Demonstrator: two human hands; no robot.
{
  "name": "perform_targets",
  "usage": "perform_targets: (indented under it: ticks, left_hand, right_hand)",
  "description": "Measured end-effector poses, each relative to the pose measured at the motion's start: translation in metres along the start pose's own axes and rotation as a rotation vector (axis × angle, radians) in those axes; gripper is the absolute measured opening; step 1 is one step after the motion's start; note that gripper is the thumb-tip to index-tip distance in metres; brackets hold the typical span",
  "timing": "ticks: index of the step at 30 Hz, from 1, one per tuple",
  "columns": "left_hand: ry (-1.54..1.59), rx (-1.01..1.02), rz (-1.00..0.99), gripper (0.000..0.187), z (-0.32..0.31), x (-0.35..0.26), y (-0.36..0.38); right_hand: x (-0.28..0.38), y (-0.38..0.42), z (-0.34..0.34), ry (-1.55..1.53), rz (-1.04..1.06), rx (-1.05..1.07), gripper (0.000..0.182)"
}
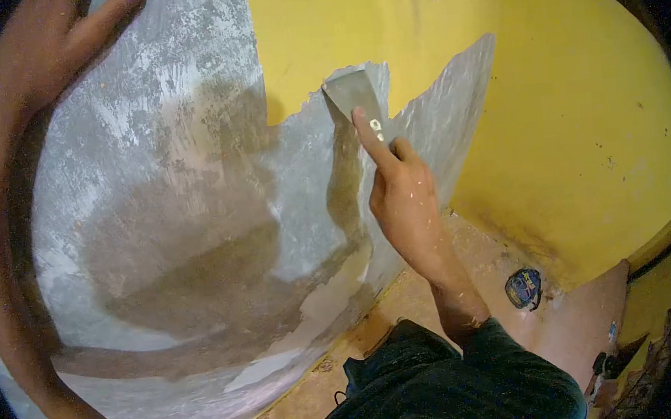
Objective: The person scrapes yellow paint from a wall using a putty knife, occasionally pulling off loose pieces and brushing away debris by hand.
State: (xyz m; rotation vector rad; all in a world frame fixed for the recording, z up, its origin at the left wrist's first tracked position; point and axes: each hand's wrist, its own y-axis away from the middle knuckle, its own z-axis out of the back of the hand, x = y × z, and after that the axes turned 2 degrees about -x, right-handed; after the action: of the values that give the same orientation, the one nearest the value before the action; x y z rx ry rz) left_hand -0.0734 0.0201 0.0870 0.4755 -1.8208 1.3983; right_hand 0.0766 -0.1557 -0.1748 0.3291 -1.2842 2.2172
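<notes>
My right hand [407, 192] grips a scraper [354, 91], the index finger stretched along its wide metal blade. The blade's edge lies on the wall where the yellow paint [337, 28] meets the bare grey patch [302, 181]. That border is ragged, and small flecks stick to the back of my hand. At the upper left my left hand [51, 54] is against the grey surface, thumb spread away from the palm; its other fingertips run out of view. The scraper's handle is hidden in my right fist.
A yellow wall [581, 127] stands at the right, scuffed along its base. On the dusty floor [472, 246] lies a small dark blue rounded object [523, 288] with coloured markings. Debris [604, 365] sits at the lower right. Shadows cross the grey wall.
</notes>
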Motion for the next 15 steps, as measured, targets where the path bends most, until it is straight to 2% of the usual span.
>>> perform_targets:
  ticks: [4,7,10,13,15]
  left_hand:
    - [-0.031,0.006,0.018,0.071,-0.007,0.006,0.000]
    - [-0.053,0.002,0.003,0.071,-0.007,0.005,0.001]
    - [0.025,-0.021,0.002,0.072,-0.002,0.002,0.000]
    - [-0.027,-0.007,-0.005,0.071,-0.008,0.004,0.002]
    - [-0.008,-0.029,0.005,0.072,-0.004,0.000,0.001]
  right_hand:
    - [-0.010,0.016,-0.007,0.028,0.002,0.059,0.080]
    - [-0.007,0.013,-0.009,-0.039,0.008,0.002,0.081]
    - [-0.002,0.005,-0.003,0.035,-0.005,-0.010,0.081]
    - [-0.012,0.017,-0.006,-0.002,-0.027,0.105,0.080]
    - [-0.003,-0.003,-0.001,0.004,0.043,-0.042,0.080]
